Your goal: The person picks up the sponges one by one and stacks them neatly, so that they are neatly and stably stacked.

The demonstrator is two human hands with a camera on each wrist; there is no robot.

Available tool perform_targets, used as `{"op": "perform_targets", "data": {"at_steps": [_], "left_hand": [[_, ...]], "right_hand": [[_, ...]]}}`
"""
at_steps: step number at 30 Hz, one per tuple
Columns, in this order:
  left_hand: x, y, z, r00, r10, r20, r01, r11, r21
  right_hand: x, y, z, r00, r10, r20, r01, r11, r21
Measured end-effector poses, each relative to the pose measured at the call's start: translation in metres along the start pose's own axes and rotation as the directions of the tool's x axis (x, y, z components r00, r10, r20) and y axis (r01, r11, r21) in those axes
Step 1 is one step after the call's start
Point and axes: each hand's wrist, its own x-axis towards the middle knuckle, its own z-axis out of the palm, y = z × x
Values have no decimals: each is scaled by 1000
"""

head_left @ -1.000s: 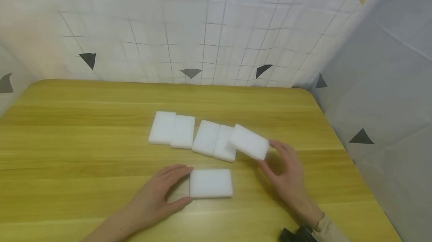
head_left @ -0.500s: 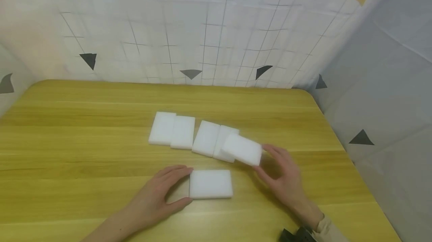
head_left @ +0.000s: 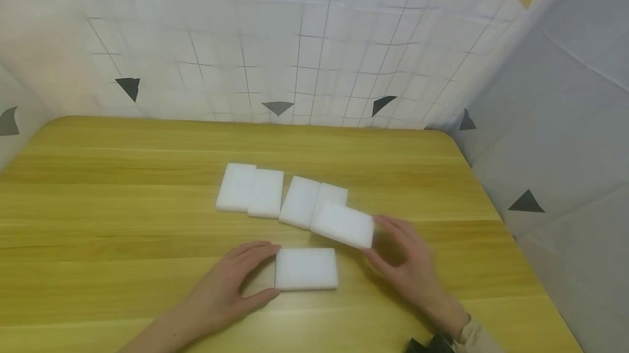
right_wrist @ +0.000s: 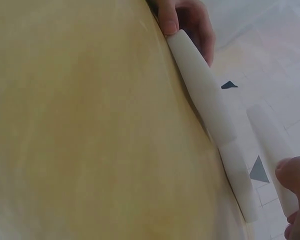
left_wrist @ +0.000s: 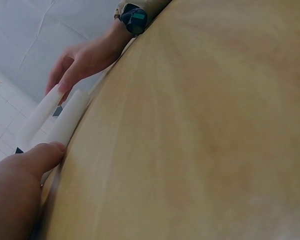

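My right hand (head_left: pixel 410 265) holds a white sponge (head_left: pixel 344 224) by its right end, thumb at the near edge and fingers at the far edge. In the right wrist view this held sponge (right_wrist: pixel 270 145) hangs above the table. It overlaps the rightmost of several white sponges (head_left: pixel 300 200) lying in a row farther back. Nearer to me, my left hand (head_left: pixel 236 282) grips the left end of another white sponge (head_left: pixel 307 269) lying flat, thumb and fingers at its near and far corners. The left wrist view shows the left thumb (left_wrist: pixel 47 155) against that sponge's edge.
Wood-grain table (head_left: pixel 123 189) lies beneath everything. White grid-patterned cloth (head_left: pixel 270 30) with dark and yellow triangles hangs behind it, and a pale grey sheet (head_left: pixel 565 123) borders the right side. A dark wrist device (head_left: pixel 432 343) sits on the right wrist.
My right hand has moved its sponge left and toward me, from beside the row to over the rightmost sponge's near part. My left hand and its sponge have stayed in place.
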Motion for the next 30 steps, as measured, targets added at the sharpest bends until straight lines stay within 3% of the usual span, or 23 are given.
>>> {"op": "perform_targets", "data": {"at_steps": [5, 14, 24, 30], "left_hand": [[-1, 0, 1, 1000, 0, -14, 0, 1000, 0], [-1, 3, 0, 999, -34, 41, 34, 999, -17], [-2, 4, 0, 999, -37, 38, 37, 999, -12], [-2, 3, 1, 999, -33, 32, 34, 999, -14]], "right_hand": [[0, -4, 1, 1000, 3, 20, -3, 1000, 19], [10, -33, -3, 999, -3, 50, 0, 998, 63], [-4, -18, 6, 997, -29, 76, 21, 994, 106], [-5, -18, 8, 993, -84, 78, 71, 985, 156]]}}
